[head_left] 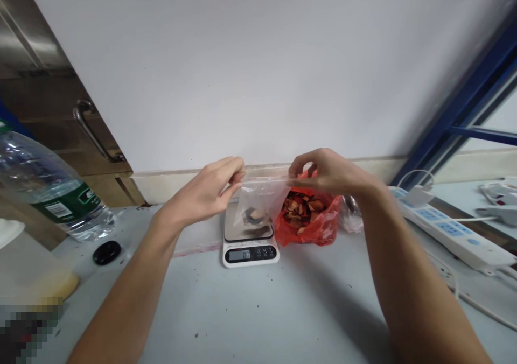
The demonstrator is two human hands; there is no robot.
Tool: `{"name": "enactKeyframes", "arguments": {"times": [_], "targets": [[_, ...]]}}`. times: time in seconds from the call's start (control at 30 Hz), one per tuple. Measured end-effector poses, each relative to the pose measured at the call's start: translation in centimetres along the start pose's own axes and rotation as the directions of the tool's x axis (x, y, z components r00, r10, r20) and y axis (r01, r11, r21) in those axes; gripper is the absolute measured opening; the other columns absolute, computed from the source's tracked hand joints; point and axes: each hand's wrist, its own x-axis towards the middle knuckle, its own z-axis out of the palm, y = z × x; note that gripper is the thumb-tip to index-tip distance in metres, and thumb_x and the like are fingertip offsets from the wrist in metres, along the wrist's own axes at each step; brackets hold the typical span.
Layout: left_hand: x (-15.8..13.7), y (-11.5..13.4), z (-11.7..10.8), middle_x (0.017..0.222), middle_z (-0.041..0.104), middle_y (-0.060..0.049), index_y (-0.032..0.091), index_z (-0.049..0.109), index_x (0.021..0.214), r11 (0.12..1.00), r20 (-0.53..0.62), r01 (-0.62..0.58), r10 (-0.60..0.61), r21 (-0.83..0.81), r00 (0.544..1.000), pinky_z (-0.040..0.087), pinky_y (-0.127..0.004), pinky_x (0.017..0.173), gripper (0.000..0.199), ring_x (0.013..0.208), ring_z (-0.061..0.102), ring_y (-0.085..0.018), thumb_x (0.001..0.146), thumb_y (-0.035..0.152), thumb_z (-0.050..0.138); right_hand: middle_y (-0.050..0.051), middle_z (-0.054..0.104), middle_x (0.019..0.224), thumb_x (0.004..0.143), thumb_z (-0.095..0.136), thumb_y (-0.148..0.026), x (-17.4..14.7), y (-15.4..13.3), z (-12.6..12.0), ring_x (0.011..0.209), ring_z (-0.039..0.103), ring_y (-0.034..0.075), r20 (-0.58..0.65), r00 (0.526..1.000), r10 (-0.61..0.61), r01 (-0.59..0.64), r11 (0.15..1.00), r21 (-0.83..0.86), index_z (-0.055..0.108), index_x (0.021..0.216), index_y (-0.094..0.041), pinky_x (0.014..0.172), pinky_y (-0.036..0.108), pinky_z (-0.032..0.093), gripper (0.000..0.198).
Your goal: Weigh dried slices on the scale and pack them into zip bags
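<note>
Worked over a matte, pale blue-grey tabletop, dotted with small dark specks nearer than the fingers and crossed by a soft shadow from the right forearm. Noted, far left of the fingers and nearer, a translucent whitish plastic container, yellowish at the base, beside a patch blurred into squares. Saw a glossy black oval object left of the left fingers, past the left forearm.

Had, just below the fingers, a white plastic digital scale with a black panel and a grey plate. Pinched one top corner of a clear plastic zip bag between thumb and forefinger of the left hand, the other corner between thumb and curled finger of the right hand. Stretched the top edge straight over the plate, with dark and tan pieces low inside. Could not tell hanging from resting there.

Spotted a red plastic bag of reddish-brown flat chips below the right fingers; well left, a clear bottle with a green label; well right, a long white power strip.

Faced, beyond the fingers, a plain whitish wall; farther left, a brown metallic cabinet; farther right, a blue frame.
</note>
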Motion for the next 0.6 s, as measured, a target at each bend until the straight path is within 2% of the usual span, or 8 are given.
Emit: {"name": "enactKeyframes", "arguments": {"times": [0.13,0.23,0.3,0.37,0.43,0.47,0.53,0.6], "targets": [[0.5,1.8,0.7,0.081,0.055,-0.002,0.022,0.044,0.081,0.981,-0.098,-0.122,0.138,0.151,0.986,0.043,-0.030,0.068,0.024,0.079,0.053,-0.018,0.089,0.001,0.038,0.006,0.075,0.113,0.069,0.075,-0.032,-0.4,-1.8,0.7,0.096,0.068,0.025,0.171,0.979,-0.111,0.106,0.994,0.038,0.069,0.122,-0.025,0.081,0.034,0.053,0.053],[1.0,3.4,1.7,0.085,0.062,-0.004,0.022,0.051,0.086,0.961,-0.094,-0.184,0.207,0.206,0.974,0.047,-0.033,0.074,0.025,0.082,0.055,-0.019,0.095,0.003,0.038,0.003,0.078,0.094,0.076,0.068,-0.024,-0.5,-2.3,1.5,0.080,0.068,0.021,0.264,0.949,-0.172,0.160,0.985,0.066,0.074,0.110,-0.023,0.070,0.030,0.052,0.035],[1.2,3.9,2.3,0.099,0.066,-0.006,0.023,0.056,0.095,0.962,-0.109,-0.192,0.216,0.196,0.970,0.049,-0.036,0.082,0.019,0.090,0.059,-0.020,0.098,0.009,0.042,0.001,0.076,0.080,0.080,0.064,-0.022,-0.9,-1.8,1.0,0.071,0.066,0.019,0.252,0.955,-0.158,0.147,0.987,0.061,0.077,0.099,-0.021,0.066,0.029,0.050,0.023],[1.3,3.9,2.7,0.113,0.067,-0.007,0.023,0.057,0.105,0.969,-0.132,-0.186,0.208,0.161,0.969,0.050,-0.038,0.089,0.013,0.100,0.060,-0.021,0.100,0.016,0.047,0.002,0.077,0.081,0.084,0.062,-0.027,-2.1,-0.7,-0.4,0.074,0.068,0.020,0.143,0.983,-0.111,0.103,0.993,0.059,0.078,0.097,-0.021,0.069,0.030,0.052,0.021],[1.3,3.5,3.1,0.113,0.067,-0.007,0.023,0.057,0.110,0.978,-0.104,-0.181,0.192,0.105,0.976,0.050,-0.038,0.092,0.013,0.103,0.061,-0.022,0.099,0.020,0.050,0.004,0.079,0.095,0.089,0.059,-0.036,-4.0,0.8,-2.2,0.087,0.072,0.024,-0.074,0.996,-0.044,0.046,0.998,0.031,0.079,0.100,-0.023,0.077,0.036,0.056,0.026],[1.3,3.2,3.3,0.110,0.068,-0.007,0.022,0.058,0.110,0.982,-0.067,-0.176,0.181,0.073,0.981,0.050,-0.037,0.092,0.013,0.102,0.061,-0.022,0.099,0.021,0.051,0.006,0.079,0.105,0.091,0.056,-0.038,-5.1,1.7,-3.1,0.097,0.072,0.027,-0.207,0.978,-0.009,0.009,1.000,-0.002,0.079,0.104,-0.024,0.083,0.040,0.056,0.029],[1.4,2.8,4.0,0.106,0.068,-0.006,0.021,0.060,0.108,0.989,0.039,-0.146,0.145,0.013,0.989,0.051,-0.036,0.090,0.013,0.100,0.062,-0.023,0.099,0.023,0.050,0.008,0.075,0.118,0.093,0.054,-0.035,-7.4,3.9,-4.1,0.112,0.068,0.031,-0.459,0.888,0.014,-0.067,0.993,-0.101,0.078,0.108,-0.025,0.094,0.047,0.055,0.030],[1.5,2.7,4.7,0.105,0.068,-0.006,0.021,0.062,0.104,0.995,0.147,-0.097,0.100,-0.030,0.984,0.051,-0.036,0.087,0.014,0.099,0.062,-0.023,0.099,0.025,0.050,0.011,0.072,0.126,0.095,0.049,-0.027,-9.5,6.4,-3.9,0.124,0.062,0.033,-0.593,0.805,-0.017,-0.158,0.958,-0.241,0.077,0.114,-0.025,0.106,0.055,0.047,0.034]]}}
